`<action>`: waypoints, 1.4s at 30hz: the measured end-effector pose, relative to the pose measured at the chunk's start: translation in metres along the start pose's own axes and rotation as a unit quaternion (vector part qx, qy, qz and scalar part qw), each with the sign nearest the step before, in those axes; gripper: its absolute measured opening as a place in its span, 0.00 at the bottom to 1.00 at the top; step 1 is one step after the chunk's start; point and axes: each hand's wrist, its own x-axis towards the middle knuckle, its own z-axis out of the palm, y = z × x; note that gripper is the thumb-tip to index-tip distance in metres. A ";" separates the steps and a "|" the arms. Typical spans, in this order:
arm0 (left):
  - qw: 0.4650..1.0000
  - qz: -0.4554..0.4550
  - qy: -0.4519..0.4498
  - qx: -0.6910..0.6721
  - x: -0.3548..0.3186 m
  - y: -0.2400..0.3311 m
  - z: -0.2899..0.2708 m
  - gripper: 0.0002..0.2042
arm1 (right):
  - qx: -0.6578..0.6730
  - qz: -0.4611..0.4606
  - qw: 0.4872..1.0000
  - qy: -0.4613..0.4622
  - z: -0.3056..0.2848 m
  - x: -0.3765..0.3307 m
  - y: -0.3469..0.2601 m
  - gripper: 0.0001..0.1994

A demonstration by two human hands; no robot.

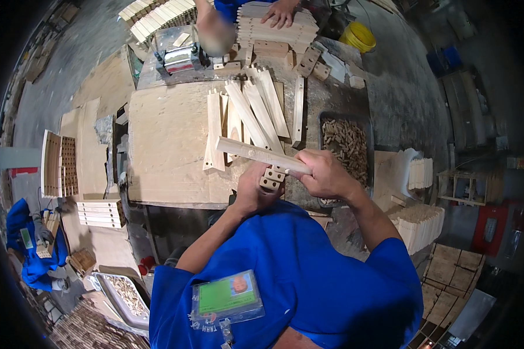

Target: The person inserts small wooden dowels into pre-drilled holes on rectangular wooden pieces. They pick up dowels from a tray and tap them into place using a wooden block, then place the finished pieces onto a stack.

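Note:
In front of my body, my left hand point(251, 187) is closed round a small bundle of wooden pieces point(272, 178) whose end faces show drilled holes. My right hand point(327, 174) grips one end of a pale wooden slat point(256, 153). That slat lies crosswise just above the bundle's ends; whether they touch, I cannot tell. Beyond my hands, several loose tapered slats point(251, 113) lie overlapping on the workbench, some with small pegs at their ends. A dark tray of wooden dowels point(344, 145) sits to the right of my right hand.
A cardboard sheet point(163, 139) covers the bench's left part. Across the bench, a co-worker's hand point(280, 13) rests on stacked slats point(276, 35). A clamp-like fixture point(179, 58) stands far left. Stacked slats point(419, 224) flank the right, a yellow bucket point(358, 37) the far right. Another worker point(32, 244) is at left.

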 end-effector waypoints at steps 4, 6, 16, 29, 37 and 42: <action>0.999 0.040 0.000 0.028 0.002 -0.007 0.006 0.23 | -0.082 -0.008 0.994 -0.066 -0.006 0.010 -0.007 0.10; 0.998 0.049 -0.012 0.034 -0.002 -0.009 0.009 0.20 | -0.122 -0.014 0.989 -0.087 -0.005 0.013 -0.014 0.09; 0.991 0.108 0.083 -0.006 0.003 -0.002 0.003 0.24 | -0.095 -0.004 0.995 -0.029 0.000 0.011 -0.012 0.09; 0.993 0.097 0.063 0.011 -0.002 -0.008 -0.002 0.28 | -0.020 0.081 0.997 -0.009 -0.010 0.021 -0.029 0.09; 0.996 0.017 -0.043 0.072 -0.002 0.005 -0.004 0.23 | -0.174 -0.042 0.979 -0.100 -0.008 0.034 -0.032 0.07; 0.995 0.096 -0.011 -0.019 0.000 0.006 -0.003 0.23 | -0.229 -0.027 0.957 -0.177 -0.011 0.044 -0.048 0.07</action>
